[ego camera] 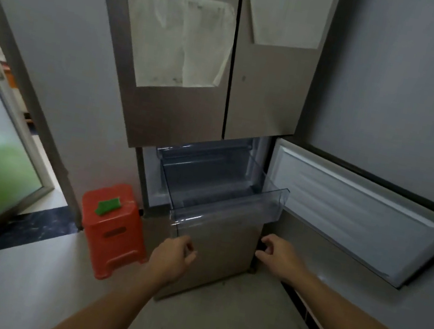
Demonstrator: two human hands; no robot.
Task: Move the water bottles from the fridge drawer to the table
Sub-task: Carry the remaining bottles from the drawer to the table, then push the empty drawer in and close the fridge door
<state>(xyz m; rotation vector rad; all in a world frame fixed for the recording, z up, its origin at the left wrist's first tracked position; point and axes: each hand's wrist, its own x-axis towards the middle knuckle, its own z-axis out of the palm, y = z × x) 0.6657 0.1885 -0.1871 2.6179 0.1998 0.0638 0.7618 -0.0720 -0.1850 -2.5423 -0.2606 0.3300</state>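
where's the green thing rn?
Head view, lower left: the green object lies on top of the orange stool, which stands on the floor just left of the fridge's pulled-out clear drawer.

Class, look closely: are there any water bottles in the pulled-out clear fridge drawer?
No, the clear drawer stands pulled out and holds nothing.

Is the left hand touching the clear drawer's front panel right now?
Cannot tell. In the head view the left hand overlaps the lower corner of the clear drawer, but blur hides any contact or gap.
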